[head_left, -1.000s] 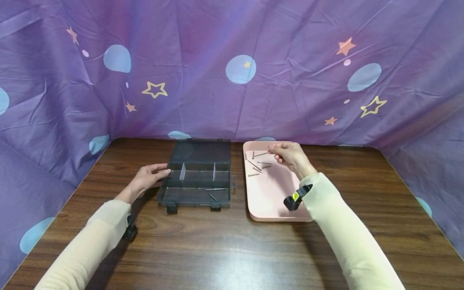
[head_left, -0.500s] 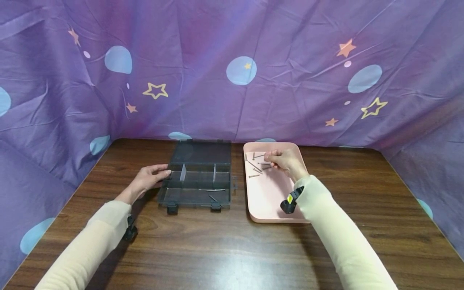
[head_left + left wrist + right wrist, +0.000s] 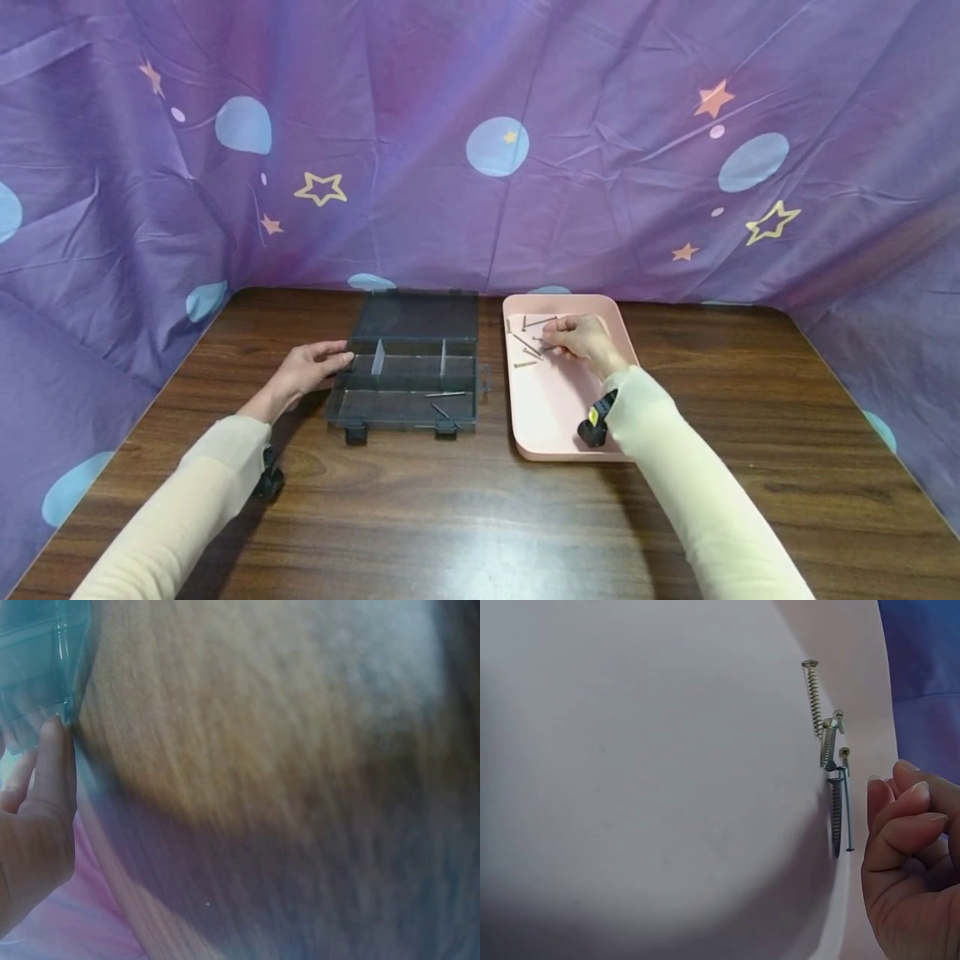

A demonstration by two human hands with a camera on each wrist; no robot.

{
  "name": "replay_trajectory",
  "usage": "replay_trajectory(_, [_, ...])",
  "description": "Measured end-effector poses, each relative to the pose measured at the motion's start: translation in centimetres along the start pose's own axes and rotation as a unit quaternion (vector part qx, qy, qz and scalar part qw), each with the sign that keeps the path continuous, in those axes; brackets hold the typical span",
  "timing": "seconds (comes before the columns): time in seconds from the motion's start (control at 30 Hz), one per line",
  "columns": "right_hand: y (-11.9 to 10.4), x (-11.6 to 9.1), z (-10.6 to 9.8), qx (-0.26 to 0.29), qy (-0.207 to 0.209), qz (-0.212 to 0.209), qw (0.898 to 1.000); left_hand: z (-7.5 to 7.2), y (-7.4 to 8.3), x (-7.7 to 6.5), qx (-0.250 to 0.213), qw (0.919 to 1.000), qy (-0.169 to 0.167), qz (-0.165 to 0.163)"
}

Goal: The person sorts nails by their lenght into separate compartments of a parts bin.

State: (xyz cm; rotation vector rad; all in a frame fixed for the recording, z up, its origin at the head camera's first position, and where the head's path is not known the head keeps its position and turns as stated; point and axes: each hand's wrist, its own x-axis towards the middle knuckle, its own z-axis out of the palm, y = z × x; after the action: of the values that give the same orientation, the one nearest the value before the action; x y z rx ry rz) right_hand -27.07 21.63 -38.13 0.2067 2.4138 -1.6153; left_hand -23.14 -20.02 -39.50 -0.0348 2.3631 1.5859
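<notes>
A dark translucent organizer box (image 3: 382, 404) lies with its lid (image 3: 416, 315) folded back. A few thin metal pieces (image 3: 446, 393) rest in its front compartment. My left hand (image 3: 303, 371) touches the box's left side with fairly straight fingers; one fingertip meets the clear plastic (image 3: 41, 667) in the left wrist view. Over the pink tray (image 3: 543, 417), my right hand (image 3: 587, 340) hovers close to loose screws and nails. A brass screw (image 3: 814, 697), a dark screw (image 3: 836, 817) and a thin nail (image 3: 848, 814) lie beside its loosely curled fingers, which show nothing held.
Dividers (image 3: 378, 356) split the back row of the box. Two latches (image 3: 356, 432) stick out at its front. Behind the brown wooden table (image 3: 420, 525) hangs a purple curtain (image 3: 420, 225) with stars and blue spots.
My right hand has come down and left, from the tray's upper right to among the screws and nails. The left hand and the box have stayed put.
</notes>
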Motion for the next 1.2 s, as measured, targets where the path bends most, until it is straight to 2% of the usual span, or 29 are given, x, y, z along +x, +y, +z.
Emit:
replay_trajectory(0.3, [0.7, 0.3, 0.6, -0.037, -0.005, -0.039, 0.999, 0.2, 0.2, -0.1, -0.004, 1.0000, 0.003, 0.000])
replay_trajectory(0.57, [0.6, 0.4, 1.4, -0.034, 0.023, -0.032, 0.999, 0.2, 0.3, -0.3, 0.000, 1.0000, -0.002, 0.001])
replay_trajectory(0.87, [0.7, 1.0, 1.9, -0.039, 0.035, -0.030, 0.998, 0.2, 0.1, -0.1, -0.004, 1.0000, -0.001, 0.003])
replay_trajectory(1.2, [1.3, 1.0, 1.9, -0.063, 0.033, -0.056, 0.996, 0.1, 0.2, -0.1, -0.006, 1.0000, 0.000, 0.000])
